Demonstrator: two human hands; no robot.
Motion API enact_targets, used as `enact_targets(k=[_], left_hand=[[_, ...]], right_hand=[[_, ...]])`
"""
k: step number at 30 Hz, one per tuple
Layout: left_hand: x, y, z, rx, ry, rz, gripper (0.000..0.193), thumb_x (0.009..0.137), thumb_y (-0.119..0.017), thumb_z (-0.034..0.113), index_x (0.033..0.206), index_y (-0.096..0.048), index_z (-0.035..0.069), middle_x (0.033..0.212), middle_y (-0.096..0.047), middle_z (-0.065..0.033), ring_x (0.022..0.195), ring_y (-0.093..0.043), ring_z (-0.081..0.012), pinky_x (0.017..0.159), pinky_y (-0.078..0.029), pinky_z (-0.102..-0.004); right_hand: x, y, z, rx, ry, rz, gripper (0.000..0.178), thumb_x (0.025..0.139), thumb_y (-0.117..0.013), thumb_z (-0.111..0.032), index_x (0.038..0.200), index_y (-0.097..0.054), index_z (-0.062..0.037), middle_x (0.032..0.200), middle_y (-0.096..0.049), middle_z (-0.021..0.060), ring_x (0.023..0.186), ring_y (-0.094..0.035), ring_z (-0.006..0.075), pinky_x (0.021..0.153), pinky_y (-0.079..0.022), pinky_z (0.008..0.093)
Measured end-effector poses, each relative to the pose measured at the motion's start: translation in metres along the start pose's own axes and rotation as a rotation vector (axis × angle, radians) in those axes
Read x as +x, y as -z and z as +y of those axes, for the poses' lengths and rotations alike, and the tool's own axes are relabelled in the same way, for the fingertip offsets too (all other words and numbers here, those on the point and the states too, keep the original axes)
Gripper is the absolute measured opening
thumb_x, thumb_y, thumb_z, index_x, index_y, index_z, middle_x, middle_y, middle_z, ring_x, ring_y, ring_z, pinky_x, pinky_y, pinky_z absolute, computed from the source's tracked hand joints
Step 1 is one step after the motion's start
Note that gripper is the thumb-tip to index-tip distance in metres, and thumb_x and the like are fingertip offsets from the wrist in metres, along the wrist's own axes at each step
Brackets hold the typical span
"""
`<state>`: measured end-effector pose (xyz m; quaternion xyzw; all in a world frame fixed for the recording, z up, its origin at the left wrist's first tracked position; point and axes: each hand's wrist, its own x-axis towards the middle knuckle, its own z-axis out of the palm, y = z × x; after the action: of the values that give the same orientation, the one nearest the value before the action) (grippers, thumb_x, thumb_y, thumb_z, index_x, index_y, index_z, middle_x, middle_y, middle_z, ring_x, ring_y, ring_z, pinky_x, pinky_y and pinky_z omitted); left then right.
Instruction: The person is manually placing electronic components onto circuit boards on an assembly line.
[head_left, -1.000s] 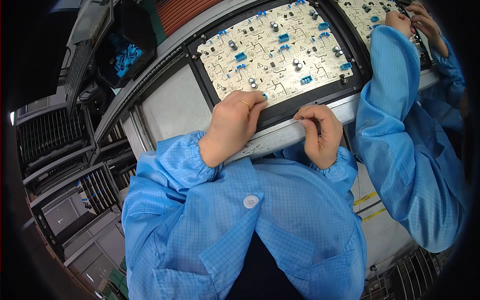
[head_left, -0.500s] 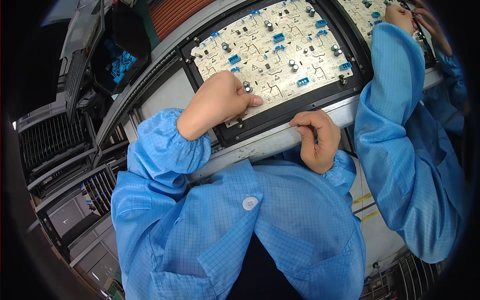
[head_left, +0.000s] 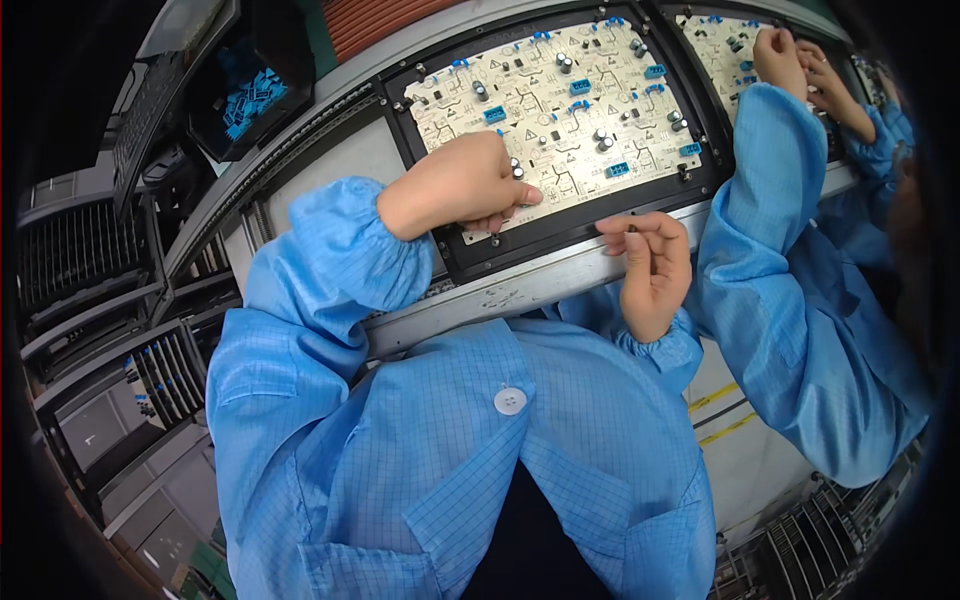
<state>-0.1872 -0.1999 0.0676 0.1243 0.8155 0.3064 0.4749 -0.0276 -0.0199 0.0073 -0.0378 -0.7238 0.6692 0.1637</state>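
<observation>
A cream printed circuit board (head_left: pixel 560 130), set in a black frame (head_left: pixel 560 228), carries blue connector blocks, black capacitors and small blue parts. My left hand (head_left: pixel 465 183) is bent over its near left corner, closed, with the fingertips down at the board. Whatever those fingers grip is hidden beneath the hand. Just off the frame's near edge, my right hand (head_left: pixel 655 270) is turned partly palm up. Its thumb and forefinger pinch a small dark component (head_left: pixel 632 230), too small to name further.
A metal rail (head_left: pixel 500 298) runs along the near side. At upper left, a black bin (head_left: pixel 205 125) holds loose blue connectors (head_left: pixel 252 100). A co-worker's hands (head_left: pixel 790 65) are over another board (head_left: pixel 715 45) at right. Slotted racks (head_left: pixel 165 375) stand at lower left.
My right hand has rolled palm up, bringing the small dark component into sight. My left hand stays at the board's near left corner, its fingers tucked further under. The view has shifted slightly.
</observation>
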Motion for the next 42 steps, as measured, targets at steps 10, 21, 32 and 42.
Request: enact_targets(k=[10, 21, 32, 42], left_hand=[[-0.100, 0.046, -0.143, -0.285, -0.015, 0.446, 0.039, 0.096, -0.056, 0.033, 0.078, -0.065, -0.001, 0.059, -0.061, -0.0030, 0.050, -0.054, -0.0073, 0.046, -0.042, -0.0213], [-0.100, 0.016, -0.253, -0.488, 0.009, 0.370, 0.028, 0.095, -0.060, 0.024, 0.083, -0.063, -0.001, 0.062, -0.061, -0.0026, 0.053, -0.054, -0.0070, 0.049, -0.042, -0.0215], [-0.125, 0.016, -0.230, -0.218, -0.077, 0.461, 0.025, 0.091, -0.063, 0.018, 0.086, -0.064, -0.006, 0.061, -0.059, -0.0093, 0.055, -0.055, -0.0136, 0.052, -0.042, -0.0289], [-0.122, 0.012, -0.233, -0.190, -0.098, 0.519, 0.022, 0.088, -0.064, 0.018, 0.083, -0.064, -0.004, 0.067, -0.061, -0.0198, 0.062, -0.060, -0.0350, 0.061, -0.046, -0.0406]], right_hand=[[0.009, -0.044, -0.038, 0.156, -0.294, -0.015, 0.013, 0.099, -0.049, -0.007, 0.109, -0.046, -0.0007, 0.096, -0.068, 0.0147, 0.076, -0.062, 0.0125, 0.070, -0.050, 0.0251], [0.049, -0.138, -0.025, -0.413, -0.483, -0.053, 0.017, 0.094, -0.056, -0.011, 0.101, -0.054, 0.0042, 0.071, -0.063, 0.0074, 0.053, -0.057, 0.0090, 0.043, -0.042, 0.0208], [0.055, -0.151, -0.014, -0.505, -0.534, 0.045, 0.019, 0.094, -0.059, -0.014, 0.101, -0.057, 0.0042, 0.066, -0.058, 0.0027, 0.052, -0.050, 0.0053, 0.044, -0.039, 0.0190], [0.059, -0.153, -0.012, -0.424, -0.584, 0.063, 0.023, 0.094, -0.060, -0.018, 0.098, -0.058, 0.0045, 0.063, -0.056, 0.0010, 0.047, -0.044, 0.0045, 0.043, -0.034, 0.0182]])
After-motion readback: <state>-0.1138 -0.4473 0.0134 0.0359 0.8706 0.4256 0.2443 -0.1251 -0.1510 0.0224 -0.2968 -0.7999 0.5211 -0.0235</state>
